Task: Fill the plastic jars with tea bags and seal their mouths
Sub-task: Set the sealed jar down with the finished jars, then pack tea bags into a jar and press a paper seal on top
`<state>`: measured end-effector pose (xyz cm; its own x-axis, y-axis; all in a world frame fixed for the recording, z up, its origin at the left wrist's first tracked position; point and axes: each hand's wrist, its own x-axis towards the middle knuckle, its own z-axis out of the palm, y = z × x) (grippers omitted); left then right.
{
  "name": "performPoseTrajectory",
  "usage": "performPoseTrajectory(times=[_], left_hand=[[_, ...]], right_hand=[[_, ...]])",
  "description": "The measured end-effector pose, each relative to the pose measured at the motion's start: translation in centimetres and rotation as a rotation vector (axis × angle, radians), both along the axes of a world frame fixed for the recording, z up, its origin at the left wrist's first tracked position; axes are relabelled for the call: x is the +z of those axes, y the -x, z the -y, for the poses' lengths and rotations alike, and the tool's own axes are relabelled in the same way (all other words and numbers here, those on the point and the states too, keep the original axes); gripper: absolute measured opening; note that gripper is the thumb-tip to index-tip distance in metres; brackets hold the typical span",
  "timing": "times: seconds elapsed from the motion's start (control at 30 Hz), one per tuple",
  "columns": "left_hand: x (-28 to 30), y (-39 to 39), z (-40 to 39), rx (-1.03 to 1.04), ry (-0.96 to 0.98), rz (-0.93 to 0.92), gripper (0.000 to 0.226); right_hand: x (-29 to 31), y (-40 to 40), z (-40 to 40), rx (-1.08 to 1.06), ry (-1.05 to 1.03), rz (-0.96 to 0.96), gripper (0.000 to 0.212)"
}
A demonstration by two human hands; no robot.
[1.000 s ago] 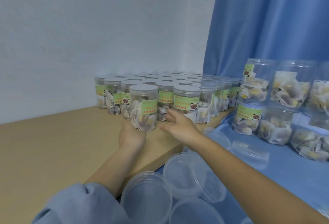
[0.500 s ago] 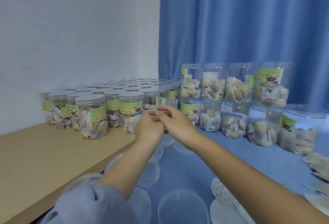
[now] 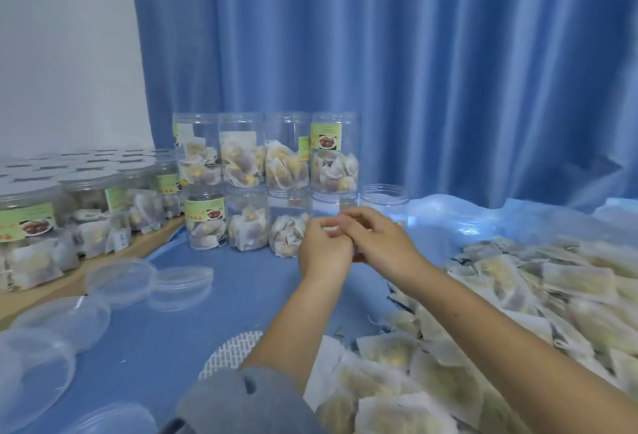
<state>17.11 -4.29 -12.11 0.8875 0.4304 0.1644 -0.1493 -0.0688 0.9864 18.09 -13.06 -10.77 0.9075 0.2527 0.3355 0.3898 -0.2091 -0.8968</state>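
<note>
While fingers curled, hands (image 3: 348, 243) together.

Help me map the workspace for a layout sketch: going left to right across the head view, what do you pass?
Sealed jars on the wooden shelf → loose clear lids → stacked filled jars → left hand → right hand → heap of loose tea bags.

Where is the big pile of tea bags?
The heap of pale paper tea bags lies on the blue cloth at the right, beside the right hand.
</note>
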Motion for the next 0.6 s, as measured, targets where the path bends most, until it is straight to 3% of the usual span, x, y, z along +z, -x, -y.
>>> performPoseTrajectory(times=[0.1,0.17,0.3,0.47,0.6], left_hand=[[-0.9,-1.5,1.4,-0.007,0.081,0.006,0.014],[-1.5,-2.1,1.3,-0.012,0.224,0.032,0.016],[-3.2,-2.4,-0.3,0.036,0.379,0.071,0.015],[-5.8,-2.5,-2.4,0.081,0.397,0.045,0.019],[-6.1,-2.8,-2.8,0.075,0.414,0.053,0.019]], right_hand=[[-0.9,-1.5,1.9,-0.032,-0.028,-0.045,0.004],[-1.5,-2.6,2.4,-0.073,-0.009,-0.062,0.017],[-2.6,-5.6,3.1,-0.356,0.484,0.097,0.041],[-2.9,-9.4,2.6,-0.511,0.600,0.079,0.076],[-2.6,-11.4,2.0,-0.629,0.647,0.035,0.062]])
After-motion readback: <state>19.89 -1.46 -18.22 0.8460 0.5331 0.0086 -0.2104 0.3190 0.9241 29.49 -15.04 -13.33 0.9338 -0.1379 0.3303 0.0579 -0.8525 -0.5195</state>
